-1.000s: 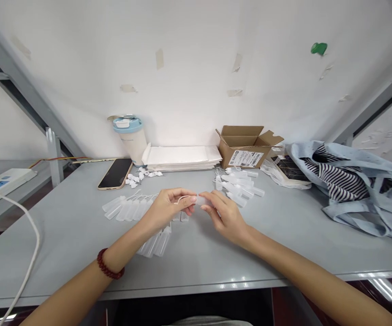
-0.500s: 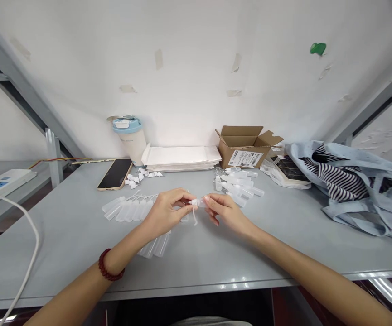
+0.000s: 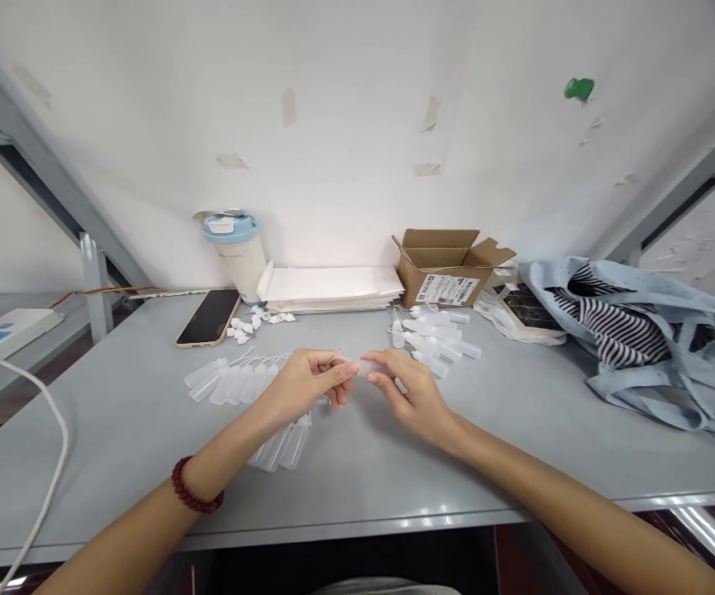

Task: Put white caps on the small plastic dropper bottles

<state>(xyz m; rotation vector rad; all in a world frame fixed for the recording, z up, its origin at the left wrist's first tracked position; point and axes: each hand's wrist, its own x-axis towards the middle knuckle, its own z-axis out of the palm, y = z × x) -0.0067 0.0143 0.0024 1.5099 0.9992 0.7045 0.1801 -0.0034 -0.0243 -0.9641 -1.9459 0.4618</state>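
A small translucent plastic squeeze bottle point(image 3: 368, 368) is held lying sideways above the middle of the table. My right hand point(image 3: 417, 395) is closed round its body, thumb below and fingers on top. At the other end, my left hand point(image 3: 315, 377) pinches the bottle's tip, and its fingers mostly hide the cap there. Left of my left hand, several similar bottles point(image 3: 239, 383) lie in a slanted row. More bottles point(image 3: 288, 446) lie nearer, partly under my left wrist. A loose pile of bottles point(image 3: 439, 337) sits beyond my right hand.
Small white caps point(image 3: 251, 321) lie by a phone point(image 3: 209, 317). Behind stand a lidded cup point(image 3: 239, 260), a stack of white envelopes point(image 3: 332, 285) and an open cardboard box point(image 3: 447, 277). A blue cloth bag point(image 3: 660, 347) covers the right side; a white cable point(image 3: 59, 438) hangs left.
My left fingers have closed over the cap end, and the white strap hanging below no longer shows. My right hand has shifted from a fingertip grip to a fuller hold on the bottle's body.
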